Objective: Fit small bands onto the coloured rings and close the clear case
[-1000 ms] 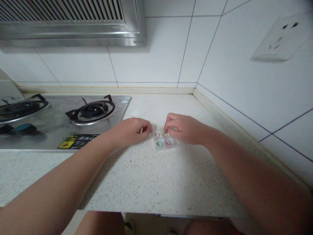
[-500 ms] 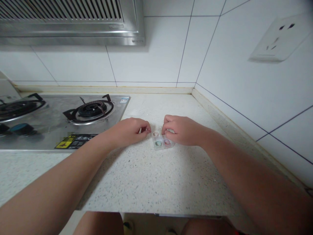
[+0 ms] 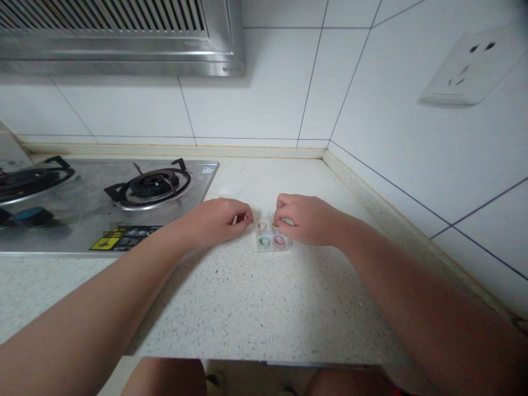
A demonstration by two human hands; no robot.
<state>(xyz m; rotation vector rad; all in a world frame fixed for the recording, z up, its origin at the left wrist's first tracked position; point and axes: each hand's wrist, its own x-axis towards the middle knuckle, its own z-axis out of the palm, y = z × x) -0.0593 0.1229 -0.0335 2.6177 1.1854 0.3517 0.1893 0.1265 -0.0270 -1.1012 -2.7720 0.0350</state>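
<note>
A small clear plastic compartment box (image 3: 272, 247) lies on the speckled countertop between my hands. Its compartments hold small ring-like coloured pieces: a green one (image 3: 264, 241), a pink one (image 3: 279, 240) and a pale reddish one (image 3: 262, 225). My left hand (image 3: 229, 220) is closed in a pinch at the box's far left corner, fingertips against its edge. Over the far right compartment my right hand (image 3: 303, 219) is pinched with fingers bent down. A bit of yellow shows at its fingertips; whatever it holds is too small and covered to make out.
On the left is a steel gas stove (image 3: 91, 203) with a black burner (image 3: 154, 184) and a knob (image 3: 36, 217). A range hood (image 3: 124, 49) hangs above it. The tiled wall on the right carries a power socket (image 3: 462, 77). The countertop's front edge (image 3: 247, 360) runs close to my legs.
Both hands stay almost where they were beside the box. A little yellow now shows by my right fingertips. The whole view has shifted very slightly.
</note>
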